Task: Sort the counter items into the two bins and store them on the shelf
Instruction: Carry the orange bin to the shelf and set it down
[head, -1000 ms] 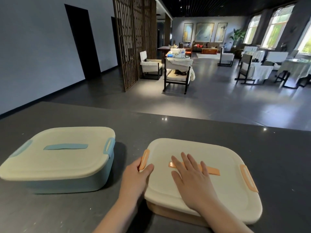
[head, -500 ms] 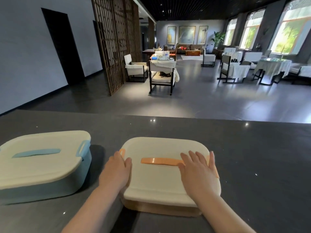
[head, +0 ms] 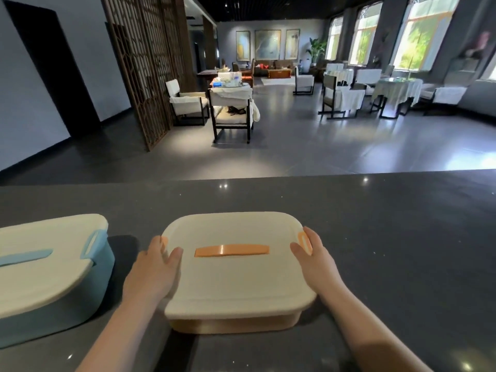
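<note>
An orange bin (head: 236,322) sits on the dark counter (head: 402,237), close to the counter's near edge and about mid-width. Its cream lid (head: 233,280) is on and covers the whole top, so nothing inside shows. A flat orange handle (head: 232,250) lies across the middle of the lid.

The left hand (head: 154,267) grasps the lid's left side: the thumb rests on top of the lid and the fingers curl over the edge at the left orange clasp (head: 164,240), most of which the hand hides. The right hand (head: 315,260) grasps the lid's right side the same way, with the thumb on top and the fingers wrapped around the edge beside the right clasp (head: 304,241). Both forearms reach in from the counter's near edge, one on each side of the orange bin.

A blue bin (head: 61,310) stands on the counter left of the orange bin, apart from it, with a strip of shadowed counter between them. It too wears a cream lid (head: 45,269), with a blue handle (head: 25,257) and a blue clasp (head: 91,242) on the side that faces the orange bin. Its left part runs out of view.

Beyond the counter's far edge lies a dim hall with chairs (head: 230,111), cloth-covered tables (head: 397,89), a wooden screen (head: 145,63) and bright windows (head: 418,30).
</note>
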`<state>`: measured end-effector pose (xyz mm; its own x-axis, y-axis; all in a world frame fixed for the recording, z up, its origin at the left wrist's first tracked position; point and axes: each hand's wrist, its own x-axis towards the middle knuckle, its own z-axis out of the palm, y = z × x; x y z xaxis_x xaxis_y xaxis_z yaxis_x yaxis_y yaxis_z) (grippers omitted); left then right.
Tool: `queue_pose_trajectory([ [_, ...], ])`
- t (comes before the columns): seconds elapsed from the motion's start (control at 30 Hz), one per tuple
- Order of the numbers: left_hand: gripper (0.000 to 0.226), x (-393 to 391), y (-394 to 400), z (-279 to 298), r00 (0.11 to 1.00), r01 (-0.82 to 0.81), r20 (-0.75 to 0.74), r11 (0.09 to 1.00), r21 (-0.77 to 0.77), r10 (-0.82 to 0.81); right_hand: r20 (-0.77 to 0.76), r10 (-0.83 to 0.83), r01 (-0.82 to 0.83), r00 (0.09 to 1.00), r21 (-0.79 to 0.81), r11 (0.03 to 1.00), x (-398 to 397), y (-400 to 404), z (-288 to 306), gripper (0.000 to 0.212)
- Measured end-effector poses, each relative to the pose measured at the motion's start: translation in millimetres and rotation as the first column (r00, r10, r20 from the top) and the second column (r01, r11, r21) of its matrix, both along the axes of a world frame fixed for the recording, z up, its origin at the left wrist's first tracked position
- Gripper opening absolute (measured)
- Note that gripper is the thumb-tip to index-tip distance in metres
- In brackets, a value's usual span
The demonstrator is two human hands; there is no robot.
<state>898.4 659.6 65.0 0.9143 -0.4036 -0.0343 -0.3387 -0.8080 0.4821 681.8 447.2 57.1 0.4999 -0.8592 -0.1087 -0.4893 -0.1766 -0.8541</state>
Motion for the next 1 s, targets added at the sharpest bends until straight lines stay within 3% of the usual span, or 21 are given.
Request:
queue_pose_trajectory([
  [0.13,0.059,11.8,0.5,0.5,0.986,0.092,-0.121,0.981,-0.172,-0.114,-0.007,-0.076,0.076,0.997,0.012,0.997,-14.5,13.2,-0.6,0.053],
  [0.27,0.044,15.8,-16.6,-0.6,0.959,0.226,-0.11,0.938,-0.262,-0.262,0.017,-0.214,0.213,0.977,0.027,0.977,-41.4,29.0,-5.5,0.052],
  [0.37,0.023,11.3,-38.9,-0.5,0.914,0.31,-0.149,0.886,-0.345,-0.378,0.026,-0.362,0.36,0.932,0.053,0.931,-66.2,39.3,-6.2,0.051],
  [0.47,0.025,-13.7,-66.7,-2.9,0.842,0.353,-0.221,0.812,-0.464,-0.492,0.027,-0.486,0.483,0.874,0.065,0.873,-106.3,52.6,-7.7,0.051],
  [0.63,0.03,-93.9,-112.9,-10.0,0.671,0.371,-0.317,0.673,-0.64,-0.671,0.075,-0.707,0.706,0.703,0.045,0.707,-203.3,82.0,0.7,0.044],
  [0.87,0.036,-265.7,-177.8,-6.2,0.376,0.616,-0.27,0.457,-0.642,-0.886,-0.004,-0.908,0.905,0.418,-0.082,0.417,-358.9,132.5,15.1,0.048],
  [1.0,0.036,-369.6,-204.4,-9.6,0.222,0.69,-0.254,0.336,-0.641,-0.941,0.066,-0.962,0.962,0.265,-0.088,0.259,-451.7,147.0,17.6,0.043],
])
